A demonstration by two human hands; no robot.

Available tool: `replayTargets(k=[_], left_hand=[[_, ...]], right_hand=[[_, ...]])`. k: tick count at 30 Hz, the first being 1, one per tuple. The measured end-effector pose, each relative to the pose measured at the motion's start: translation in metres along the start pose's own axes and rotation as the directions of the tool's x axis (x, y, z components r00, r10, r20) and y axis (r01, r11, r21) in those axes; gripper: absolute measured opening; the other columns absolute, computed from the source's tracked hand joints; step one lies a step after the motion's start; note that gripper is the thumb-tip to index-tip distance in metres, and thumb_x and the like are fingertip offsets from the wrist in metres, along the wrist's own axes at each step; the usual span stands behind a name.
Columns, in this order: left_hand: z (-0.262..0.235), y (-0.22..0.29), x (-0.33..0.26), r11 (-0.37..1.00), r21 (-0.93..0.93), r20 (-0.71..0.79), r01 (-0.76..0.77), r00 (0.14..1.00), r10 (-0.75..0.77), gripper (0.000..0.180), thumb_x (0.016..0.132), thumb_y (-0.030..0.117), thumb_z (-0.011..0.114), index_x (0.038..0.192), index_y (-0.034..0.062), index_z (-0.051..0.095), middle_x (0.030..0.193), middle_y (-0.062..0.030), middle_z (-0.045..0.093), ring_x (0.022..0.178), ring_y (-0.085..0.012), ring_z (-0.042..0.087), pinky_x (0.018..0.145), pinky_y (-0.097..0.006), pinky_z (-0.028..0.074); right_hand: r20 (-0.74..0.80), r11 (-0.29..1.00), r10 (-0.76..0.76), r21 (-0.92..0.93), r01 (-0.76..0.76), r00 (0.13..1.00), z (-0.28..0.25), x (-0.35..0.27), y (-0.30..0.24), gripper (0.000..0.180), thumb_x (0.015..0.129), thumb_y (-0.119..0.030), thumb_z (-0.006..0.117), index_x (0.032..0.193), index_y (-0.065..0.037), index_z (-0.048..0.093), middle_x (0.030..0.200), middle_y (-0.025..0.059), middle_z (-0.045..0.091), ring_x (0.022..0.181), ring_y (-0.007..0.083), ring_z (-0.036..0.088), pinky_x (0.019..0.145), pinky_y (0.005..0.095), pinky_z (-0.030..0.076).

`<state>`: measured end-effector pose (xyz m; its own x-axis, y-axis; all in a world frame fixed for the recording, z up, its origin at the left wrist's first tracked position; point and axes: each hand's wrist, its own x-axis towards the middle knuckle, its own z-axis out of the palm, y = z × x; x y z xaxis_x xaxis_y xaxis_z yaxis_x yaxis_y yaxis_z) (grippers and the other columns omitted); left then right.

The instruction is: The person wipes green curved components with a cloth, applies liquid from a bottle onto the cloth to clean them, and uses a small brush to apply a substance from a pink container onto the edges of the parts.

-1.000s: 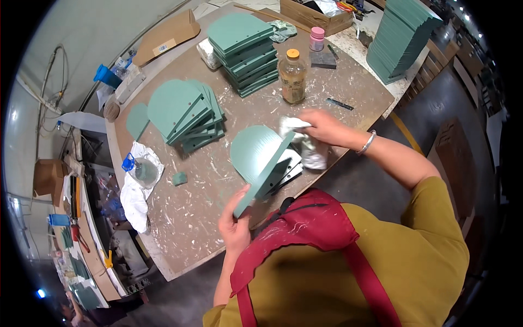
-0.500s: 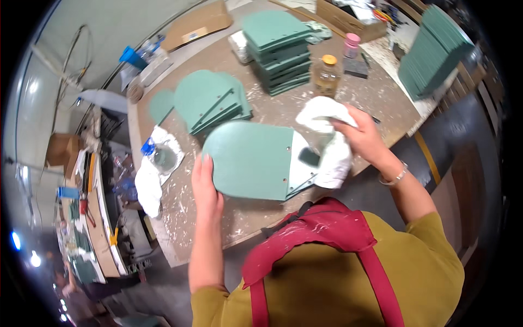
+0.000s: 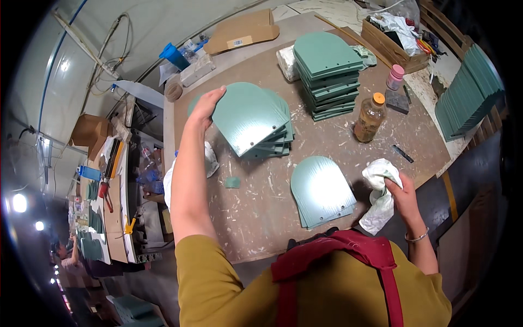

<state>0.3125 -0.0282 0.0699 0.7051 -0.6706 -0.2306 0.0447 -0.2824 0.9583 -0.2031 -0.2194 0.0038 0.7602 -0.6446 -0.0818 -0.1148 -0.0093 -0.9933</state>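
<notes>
My left hand (image 3: 210, 103) grips the curved edge of a green rounded panel (image 3: 248, 117), which lies at a slant over a pile of similar panels (image 3: 280, 143) on the left. Bunched in my right hand (image 3: 403, 193) is a white cloth (image 3: 377, 201), hanging just above the table near its front edge. Between the hands, close to my apron, a few more green panels (image 3: 321, 188) lie overlapped, with small holes along the straight end. My left forearm partly hides a second white cloth (image 3: 210, 161).
A tall stack of green panels (image 3: 329, 65) stands at the back. Right of it are an orange-capped bottle (image 3: 370, 117), a pink jar (image 3: 395, 76), a dark block (image 3: 396, 102) and a black strip (image 3: 403, 153). Upright panels (image 3: 469, 92) lean far right. A small green piece (image 3: 232, 182) lies mid-table.
My left hand has moved up and left with a panel, from in front of me onto the left pile. My right hand, still holding the cloth, has drawn back from the panels.
</notes>
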Motion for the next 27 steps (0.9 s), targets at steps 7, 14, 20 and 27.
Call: replayTargets(k=[7, 14, 20, 27], left_hand=[[0.003, -0.005, 0.022, 0.562, 0.740, 0.024, -0.369, 0.851, 0.525, 0.036, 0.089, 0.028, 0.062, 0.115, 0.0038, 0.063, 0.112, -0.0144, 0.064, 0.101, -0.0279, 0.061, 0.089, -0.035, 0.047], [0.009, -0.039, 0.019, 0.332, 0.852, 0.111, -0.406, 0.758, 0.642, 0.052, 0.089, 0.042, 0.058, 0.132, 0.0121, 0.052, 0.140, -0.0185, 0.044, 0.129, -0.0377, 0.040, 0.106, -0.043, 0.036], [0.015, -0.050, 0.018, 0.464, 0.839, 0.041, -0.286, 0.882, 0.470, 0.057, 0.089, 0.049, 0.054, 0.135, 0.0156, 0.049, 0.142, -0.0153, 0.043, 0.126, -0.0391, 0.042, 0.104, -0.047, 0.038], [0.022, -0.057, 0.039, 0.371, 0.878, 0.084, -0.301, 0.861, 0.501, 0.059, 0.086, 0.051, 0.056, 0.134, 0.0180, 0.050, 0.139, -0.0142, 0.045, 0.123, -0.0377, 0.042, 0.104, -0.044, 0.036]], right_hand=[[0.053, 0.991, 0.094, 0.095, -0.099, 0.994, 0.006, 0.004, 0.010, 0.027, 0.092, -0.010, 0.059, 0.116, 0.002, 0.059, 0.103, 0.0017, 0.064, 0.091, 0.0082, 0.057, 0.080, 0.0238, 0.046], [0.088, 1.000, -0.006, -0.007, 0.007, 0.996, 0.021, 0.045, -0.045, 0.029, 0.091, -0.011, 0.058, 0.118, 0.001, 0.057, 0.103, 0.0017, 0.064, 0.093, 0.0099, 0.058, 0.082, 0.0253, 0.046], [0.460, 0.654, -0.517, -0.332, 0.680, 0.722, 0.141, 0.132, -0.138, 0.026, 0.082, -0.008, 0.059, 0.107, -0.001, 0.058, 0.093, 0.0108, 0.059, 0.085, 0.0256, 0.061, 0.079, 0.0322, 0.048], [0.571, 0.307, -0.643, -0.418, 0.855, 0.510, 0.291, 0.200, -0.086, 0.014, 0.075, -0.001, 0.059, 0.087, -0.004, 0.053, 0.090, 0.0153, 0.059, 0.082, 0.0385, 0.058, 0.070, 0.0459, 0.049]])
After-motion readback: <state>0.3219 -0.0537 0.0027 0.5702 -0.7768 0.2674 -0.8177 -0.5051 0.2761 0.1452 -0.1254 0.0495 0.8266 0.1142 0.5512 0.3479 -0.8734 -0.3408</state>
